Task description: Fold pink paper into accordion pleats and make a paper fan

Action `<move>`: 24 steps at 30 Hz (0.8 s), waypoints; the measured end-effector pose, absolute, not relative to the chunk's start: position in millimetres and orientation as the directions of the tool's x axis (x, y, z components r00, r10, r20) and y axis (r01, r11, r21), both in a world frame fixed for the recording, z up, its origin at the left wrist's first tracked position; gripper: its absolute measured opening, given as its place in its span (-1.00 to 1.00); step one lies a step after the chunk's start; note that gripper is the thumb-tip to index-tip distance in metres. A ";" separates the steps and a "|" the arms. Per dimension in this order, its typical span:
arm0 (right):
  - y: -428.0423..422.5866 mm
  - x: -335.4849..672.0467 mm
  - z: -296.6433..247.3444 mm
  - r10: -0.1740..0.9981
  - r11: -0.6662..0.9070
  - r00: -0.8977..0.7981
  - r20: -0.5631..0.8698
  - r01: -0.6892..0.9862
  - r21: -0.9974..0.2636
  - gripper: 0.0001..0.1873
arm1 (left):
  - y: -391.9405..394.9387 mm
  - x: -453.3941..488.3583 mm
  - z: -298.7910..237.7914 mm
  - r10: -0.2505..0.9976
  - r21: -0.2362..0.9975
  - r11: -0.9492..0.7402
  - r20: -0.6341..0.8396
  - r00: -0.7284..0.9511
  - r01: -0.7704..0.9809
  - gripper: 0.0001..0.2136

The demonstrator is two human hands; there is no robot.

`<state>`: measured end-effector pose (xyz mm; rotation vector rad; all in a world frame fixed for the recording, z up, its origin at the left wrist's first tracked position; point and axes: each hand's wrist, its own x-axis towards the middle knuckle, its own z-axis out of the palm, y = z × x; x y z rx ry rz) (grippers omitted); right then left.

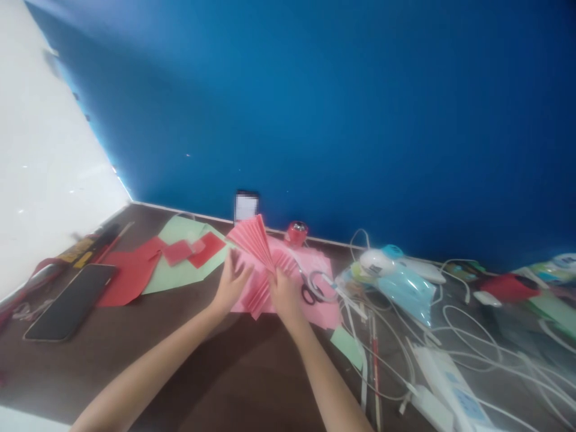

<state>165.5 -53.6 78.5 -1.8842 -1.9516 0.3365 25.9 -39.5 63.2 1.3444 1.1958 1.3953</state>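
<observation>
A pink pleated paper fan (255,239) stands tilted up and left, its folds gathered at the lower end. My right hand (284,295) is closed on that gathered end. Just left of the fan, my left hand (228,283) has its fingers apart; whether a fingertip touches the paper I cannot tell. More pleated pink paper (258,294) shows below and behind the fan. Flat pink sheets (324,309) lie underneath on the dark table (198,366). Dark-handled scissors (308,294) rest on the sheets, to the right of my right hand.
Green sheets (180,282) and red paper pieces (130,273) lie left, beside a dark phone (72,303). Another phone (246,207) leans on the blue wall (324,120), near a red round object (297,233). Tangled white cables (477,336) and a blue packet (407,291) crowd the right.
</observation>
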 end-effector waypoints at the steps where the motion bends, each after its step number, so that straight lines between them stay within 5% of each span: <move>1: -55.5 162.4 77.9 0.994 0.060 -0.015 0.105 0.895 -0.441 -0.61 | -39.2 29.2 64.3 0.987 0.987 -0.158 0.159 0.008 -0.017 -0.49; 5: -63.5 150.2 73.2 0.987 0.159 -0.135 0.092 0.925 -0.345 -0.50 | -38.2 33.7 68.3 0.986 0.988 -0.062 0.082 0.145 -0.140 -0.66; 9: -69.1 142.7 67.4 0.944 0.289 -0.268 0.190 0.953 -0.092 -0.38 | -37.2 30.9 67.8 0.994 0.990 -0.001 0.016 0.104 -0.143 -0.65; 14: -74.6 135.0 61.9 0.937 0.273 -0.271 0.219 0.962 0.022 -0.46 | -37.5 33.2 70.0 0.989 0.988 0.015 0.008 0.150 -0.152 -0.71; 18: -76.6 130.6 59.9 0.916 0.297 -0.270 0.296 0.954 -0.050 -0.48 | -39.8 35.5 77.6 0.991 0.985 0.089 -0.073 0.108 -0.147 -0.77; 22: -67.9 145.4 70.0 0.861 0.425 -0.278 0.425 0.853 -0.303 -0.43 | -31.3 21.6 88.9 0.998 1.000 0.025 -0.024 0.052 -0.018 -0.79; 24: -59.1 161.9 76.9 0.888 0.357 -0.156 0.432 0.827 -0.434 -0.45 | -21.1 10.2 91.2 1.000 0.994 -0.002 0.002 0.002 0.106 -0.81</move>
